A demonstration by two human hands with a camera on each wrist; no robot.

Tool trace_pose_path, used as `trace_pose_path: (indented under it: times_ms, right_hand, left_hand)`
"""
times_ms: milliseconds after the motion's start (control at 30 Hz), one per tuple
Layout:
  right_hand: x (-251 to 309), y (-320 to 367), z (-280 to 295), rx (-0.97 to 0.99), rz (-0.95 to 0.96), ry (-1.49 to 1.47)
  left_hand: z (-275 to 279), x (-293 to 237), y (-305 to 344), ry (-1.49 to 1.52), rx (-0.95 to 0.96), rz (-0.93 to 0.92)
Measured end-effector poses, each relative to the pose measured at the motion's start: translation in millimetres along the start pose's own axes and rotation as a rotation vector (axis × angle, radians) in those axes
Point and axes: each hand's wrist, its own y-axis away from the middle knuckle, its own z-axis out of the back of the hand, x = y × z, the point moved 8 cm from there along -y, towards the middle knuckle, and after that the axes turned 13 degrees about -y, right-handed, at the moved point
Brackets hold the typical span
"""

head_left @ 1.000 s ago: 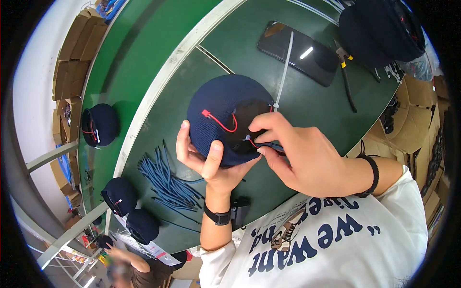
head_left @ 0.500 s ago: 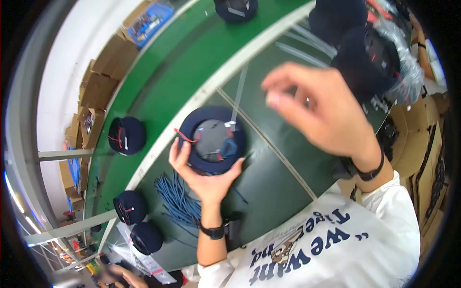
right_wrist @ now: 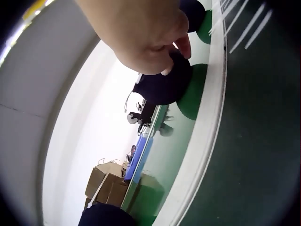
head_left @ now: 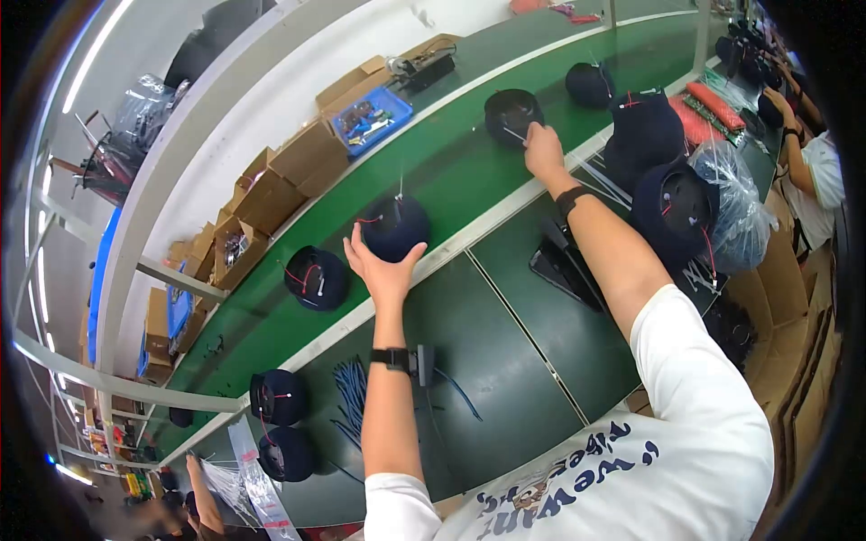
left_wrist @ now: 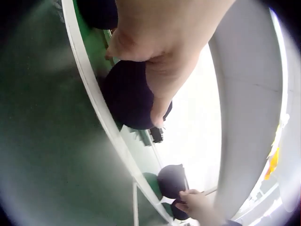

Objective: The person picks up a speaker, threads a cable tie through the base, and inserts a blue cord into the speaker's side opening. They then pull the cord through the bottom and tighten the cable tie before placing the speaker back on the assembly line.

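Observation:
A round navy fabric-covered shell (head_left: 399, 230) with a red wire lead and a white cable tie at its opening stands on the green belt. My left hand (head_left: 383, 270) holds it, thumb and fingers spread around its near side; the left wrist view shows the thumb (left_wrist: 159, 113) against the shell (left_wrist: 127, 96). Farther right, my right hand (head_left: 544, 153) grips the near rim of a second navy shell (head_left: 511, 113), whose dark hollow faces up. In the right wrist view, fingertips (right_wrist: 183, 47) curl over that shell (right_wrist: 162, 84).
Another navy shell (head_left: 316, 278) sits on the belt left of my left hand, and one (head_left: 589, 85) beyond my right. Blue cords (head_left: 350, 388) lie on the green table. Stacked shells (head_left: 675, 212) stand at the right beside clear plastic. A pale rail (head_left: 451, 252) separates table and belt.
The left hand has carried its shell from the table forward onto the belt. The right hand has let go of the wires there and reached far forward to another shell. The view has swung up.

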Motion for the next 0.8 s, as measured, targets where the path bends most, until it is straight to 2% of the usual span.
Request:
trace_pose_path:
  times_ms: [100, 167, 300, 400, 467, 533, 600, 700, 767, 800]
  right_hand:
    - [-5, -2, 2, -0.079, -0.030, -0.083]
    - [18, -6, 15, -0.136, -0.091, -0.078]
    - [17, -26, 12, -0.036, -0.143, -0.031]
    - [2, -47, -12, 0.137, -0.066, 0.026]
    - [7, -50, -13, 0.076, -0.034, 0.005]
    - [11, -41, -12, 0.046, -0.050, -0.050]
    - [24, -27, -5, -0.025, 0.011, -0.104]
    - [72, 8, 28, -0.049, 0.093, -0.143]
    - [110, 54, 49, 0.043, 0.118, -0.135]
    - [136, 89, 64, 0.116, 0.088, -0.226]
  left_hand:
    - [30, -45, 24, -0.009, -0.061, -0.228]
    - [45, -65, 48, 0.051, 0.041, -0.317]
    - [65, -72, 95, 0.103, 0.215, -0.329]
    - [73, -65, 111, 0.103, 0.262, -0.278]
    - [71, -61, 116, 0.104, 0.259, -0.296]
    - [71, -59, 120, 0.114, 0.268, -0.308]
    - [70, -60, 120, 0.145, 0.287, -0.317]
    - [56, -69, 112, 0.221, 0.302, -0.362]
    - [51, -83, 107, 0.248, 0.302, -0.404]
    - [50, -89, 108, 0.258, 0.276, -0.414]
